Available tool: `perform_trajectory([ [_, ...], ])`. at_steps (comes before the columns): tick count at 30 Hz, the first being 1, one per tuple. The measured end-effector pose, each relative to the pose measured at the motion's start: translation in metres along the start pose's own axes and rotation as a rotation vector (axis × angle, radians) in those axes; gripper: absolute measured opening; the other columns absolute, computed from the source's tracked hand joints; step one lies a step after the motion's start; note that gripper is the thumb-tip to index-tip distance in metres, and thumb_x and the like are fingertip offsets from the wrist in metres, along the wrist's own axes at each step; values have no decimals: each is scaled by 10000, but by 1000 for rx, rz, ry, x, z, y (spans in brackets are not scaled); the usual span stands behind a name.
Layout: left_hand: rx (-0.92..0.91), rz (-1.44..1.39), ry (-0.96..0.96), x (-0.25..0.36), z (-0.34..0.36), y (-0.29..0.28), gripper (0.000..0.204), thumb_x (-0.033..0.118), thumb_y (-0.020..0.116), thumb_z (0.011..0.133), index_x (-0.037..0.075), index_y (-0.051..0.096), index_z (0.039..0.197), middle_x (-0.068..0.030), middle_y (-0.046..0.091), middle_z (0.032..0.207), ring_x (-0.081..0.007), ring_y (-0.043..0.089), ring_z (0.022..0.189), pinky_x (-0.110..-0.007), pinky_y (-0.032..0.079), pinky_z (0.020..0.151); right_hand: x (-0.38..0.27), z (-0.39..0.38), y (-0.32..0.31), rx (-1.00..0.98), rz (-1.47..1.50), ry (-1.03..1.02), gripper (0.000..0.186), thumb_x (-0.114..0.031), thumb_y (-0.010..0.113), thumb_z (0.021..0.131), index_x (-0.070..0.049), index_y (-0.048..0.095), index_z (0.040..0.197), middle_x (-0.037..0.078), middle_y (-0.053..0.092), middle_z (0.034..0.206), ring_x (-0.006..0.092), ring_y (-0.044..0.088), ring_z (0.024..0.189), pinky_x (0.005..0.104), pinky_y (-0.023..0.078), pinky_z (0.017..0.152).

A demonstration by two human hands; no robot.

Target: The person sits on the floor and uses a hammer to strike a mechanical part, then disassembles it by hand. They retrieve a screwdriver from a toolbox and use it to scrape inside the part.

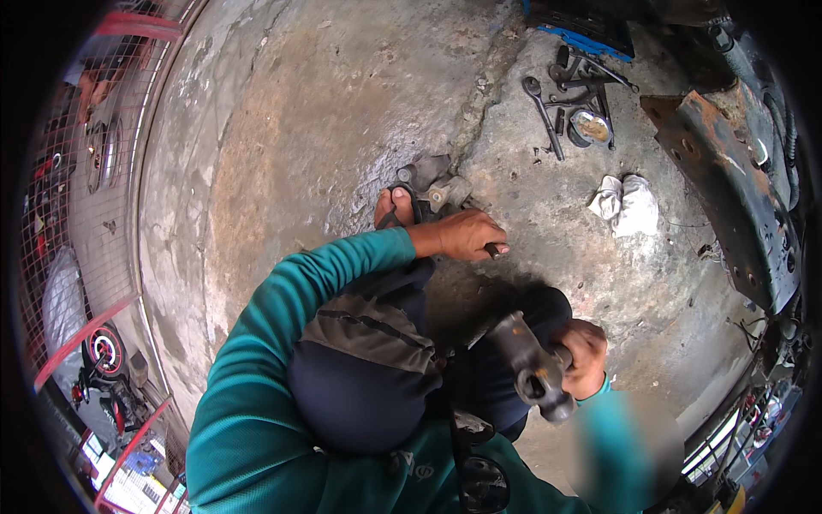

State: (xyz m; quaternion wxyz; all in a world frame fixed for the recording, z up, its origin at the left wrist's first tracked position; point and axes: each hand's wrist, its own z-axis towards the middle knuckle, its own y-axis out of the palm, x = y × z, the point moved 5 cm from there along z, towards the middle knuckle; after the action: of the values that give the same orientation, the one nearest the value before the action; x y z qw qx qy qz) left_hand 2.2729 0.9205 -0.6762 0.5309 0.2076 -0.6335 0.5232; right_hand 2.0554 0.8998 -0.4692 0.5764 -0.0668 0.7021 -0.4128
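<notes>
My left hand [467, 236] is closed in a fist around a short dark rod [494, 250], whose end shows below the fingers. The rest of the rod is hidden. Just beyond that wrist, a greasy metal joint part [438, 194] lies on the concrete against my sandalled foot [398, 206]. Over my right knee, my right hand [585, 360] grips a heavy grey-brown metal yoke [535, 367] with a round hole in its lower end. The fingers wrap its right side, and part of it is covered by them.
A ratchet [543, 116], several dark wrenches [591, 84] and a round tin of grease [591, 128] lie at the far right. Nearer is a crumpled white cloth [629, 204]. A rusty steel beam [728, 188] juts in from the right; red mesh fencing [103, 180] lines the left.
</notes>
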Motion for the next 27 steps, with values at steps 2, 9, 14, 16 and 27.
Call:
perform_trajectory([
  [2, 11, -8, 33, 2, 6, -1, 234, 211, 691, 973, 36, 603, 846, -168, 645, 762, -422, 653, 761, -522, 497, 693, 8, -5, 4, 143, 39, -123, 303, -131, 880, 627, -57, 694, 855, 117, 682, 777, 336, 701, 685, 418, 552, 647],
  [9, -35, 31, -54, -8, 9, -2, 225, 190, 714, 958, 36, 597, 843, -175, 639, 752, -421, 652, 768, -516, 496, 702, 61, 0, 30, -166, -102, 378, 349, -138, 863, 675, -30, 719, 974, 219, 722, 839, 424, 718, 781, 473, 575, 692],
  [14, -2, 21, -19, -8, 6, -3, 243, 179, 703, 964, 26, 580, 821, -180, 624, 737, -424, 644, 756, -516, 488, 695, 11, 14, 5, 34, 129, 13, 281, -136, 864, 700, -35, 673, 879, 139, 676, 753, 374, 696, 662, 440, 551, 622],
  [16, -2, 2, -13, -5, 6, -1, 258, 181, 698, 969, 22, 570, 810, -182, 618, 734, -427, 640, 753, -519, 484, 692, 26, 5, 15, 83, 115, -6, 276, -169, 863, 703, -55, 657, 847, 147, 692, 753, 383, 697, 662, 485, 548, 636],
  [27, 29, 18, -23, -9, 8, 2, 282, 216, 704, 961, 23, 575, 801, -183, 618, 743, -423, 644, 755, -528, 491, 703, 27, 3, 12, -4, 65, 128, 262, -131, 845, 681, -48, 690, 876, 133, 670, 751, 386, 689, 681, 444, 554, 635],
])
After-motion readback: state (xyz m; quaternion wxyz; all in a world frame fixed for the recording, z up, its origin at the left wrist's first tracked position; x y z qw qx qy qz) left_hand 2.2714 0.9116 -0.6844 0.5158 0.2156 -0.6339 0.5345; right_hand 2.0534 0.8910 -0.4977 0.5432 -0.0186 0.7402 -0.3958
